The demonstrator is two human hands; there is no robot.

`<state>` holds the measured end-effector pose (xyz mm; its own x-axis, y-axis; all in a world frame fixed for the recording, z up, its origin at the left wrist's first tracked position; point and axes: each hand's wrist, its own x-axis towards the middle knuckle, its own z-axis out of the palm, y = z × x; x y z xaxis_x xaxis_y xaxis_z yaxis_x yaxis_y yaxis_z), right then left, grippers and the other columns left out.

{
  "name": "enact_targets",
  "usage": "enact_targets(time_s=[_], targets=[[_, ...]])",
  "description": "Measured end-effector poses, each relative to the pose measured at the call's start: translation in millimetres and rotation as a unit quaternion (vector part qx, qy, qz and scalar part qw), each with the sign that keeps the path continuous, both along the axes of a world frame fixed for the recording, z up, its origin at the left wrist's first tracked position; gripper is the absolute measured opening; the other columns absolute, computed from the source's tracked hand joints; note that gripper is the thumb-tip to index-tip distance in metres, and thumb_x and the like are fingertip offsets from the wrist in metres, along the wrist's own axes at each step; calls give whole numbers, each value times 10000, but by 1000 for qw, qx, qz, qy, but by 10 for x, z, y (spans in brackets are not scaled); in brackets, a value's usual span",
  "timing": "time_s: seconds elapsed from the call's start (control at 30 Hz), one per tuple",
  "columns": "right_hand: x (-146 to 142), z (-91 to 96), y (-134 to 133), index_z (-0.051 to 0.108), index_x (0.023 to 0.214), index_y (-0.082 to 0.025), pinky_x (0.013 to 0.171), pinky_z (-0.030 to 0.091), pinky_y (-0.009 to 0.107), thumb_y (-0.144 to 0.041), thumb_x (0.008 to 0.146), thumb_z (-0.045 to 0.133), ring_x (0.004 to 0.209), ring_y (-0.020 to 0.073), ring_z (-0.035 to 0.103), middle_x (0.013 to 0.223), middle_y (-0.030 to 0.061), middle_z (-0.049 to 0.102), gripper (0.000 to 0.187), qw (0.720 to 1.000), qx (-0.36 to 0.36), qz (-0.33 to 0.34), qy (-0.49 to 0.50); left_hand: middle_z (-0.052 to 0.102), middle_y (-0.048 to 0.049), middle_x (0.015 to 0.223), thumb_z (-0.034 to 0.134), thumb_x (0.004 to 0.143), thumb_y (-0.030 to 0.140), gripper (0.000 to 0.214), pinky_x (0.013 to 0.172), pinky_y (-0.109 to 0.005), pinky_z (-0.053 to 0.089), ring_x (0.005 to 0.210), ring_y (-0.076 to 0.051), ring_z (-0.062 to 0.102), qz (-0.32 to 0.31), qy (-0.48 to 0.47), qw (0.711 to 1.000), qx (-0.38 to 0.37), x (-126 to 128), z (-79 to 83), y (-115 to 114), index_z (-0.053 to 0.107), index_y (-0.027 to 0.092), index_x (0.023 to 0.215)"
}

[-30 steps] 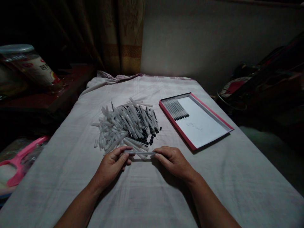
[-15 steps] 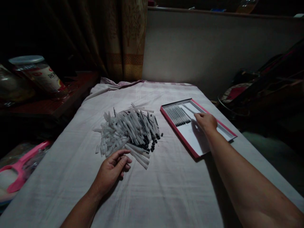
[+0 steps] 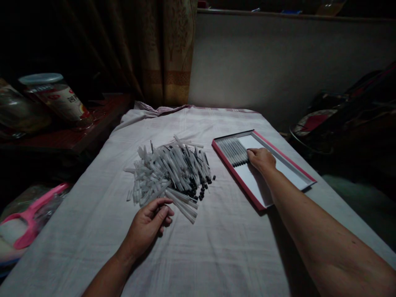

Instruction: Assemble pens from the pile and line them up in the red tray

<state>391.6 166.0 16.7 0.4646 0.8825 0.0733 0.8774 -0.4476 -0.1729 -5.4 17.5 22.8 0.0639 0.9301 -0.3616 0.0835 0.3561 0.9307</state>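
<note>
My right hand is over the shallow red-edged box, its fingers pinched on the end of a clear pen that lies against a row of pens. Those pens lie side by side at the box's far left, dark ends toward me. My left hand rests on the cloth with loosely curled fingers, apart and holding nothing visible. Just beyond it spreads a heap of clear pen parts, with several black caps at its right side. A few clear tubes fan out near my left fingertips.
A pale checked cloth covers the table. At the left, a lidded jar stands on a dark red surface; a pink plastic object lies lower down. A curtain and pale wall are behind the table.
My right hand has moved left with the pen, bringing it against the row in the box. My left hand keeps its place by the heap. The view has shifted slightly.
</note>
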Motion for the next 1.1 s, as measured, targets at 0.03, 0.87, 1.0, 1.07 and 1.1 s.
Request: enact_targets(time_s=[0.03,0.87,1.0,1.07,1.1], targets=[[-3,5,5,757,1131,-281,731,462,350,-399,904,435,1007,316,659,1089,109,730,411,1000,-5,2,-4,652,-30,766,725,675,572,531,435,-191,441,648,-155,630,1,1,1000,-1,4,5,2,643,169,1011],[110,-84,-101,743,1149,-224,832,502,313,-208,832,512,1059,251,665,1171,73,726,393,996,30,29,80,644,-32,782,726,679,545,497,419,-178,420,626,-139,615,-9,-28,999,31,0,-20,4,661,171,999],[86,-58,-137,741,1152,-225,854,505,320,-222,844,510,1073,252,663,1184,69,721,385,996,35,25,81,639,-27,776,731,667,549,504,414,-179,423,614,-136,611,-15,-27,999,32,0,-18,9,657,170,990],[55,-33,-165,740,1154,-222,852,508,327,-229,846,518,1070,259,665,1173,75,726,380,996,37,24,82,640,-26,776,728,667,549,504,410,-177,418,608,-133,608,-15,-28,999,36,2,-16,10,655,169,990],[36,-17,-181,740,1153,-217,847,510,330,-230,845,522,1064,263,667,1162,80,729,378,996,39,24,83,640,-25,776,726,668,550,506,406,-176,415,606,-132,606,-16,-28,999,37,3,-15,10,654,168,992]])
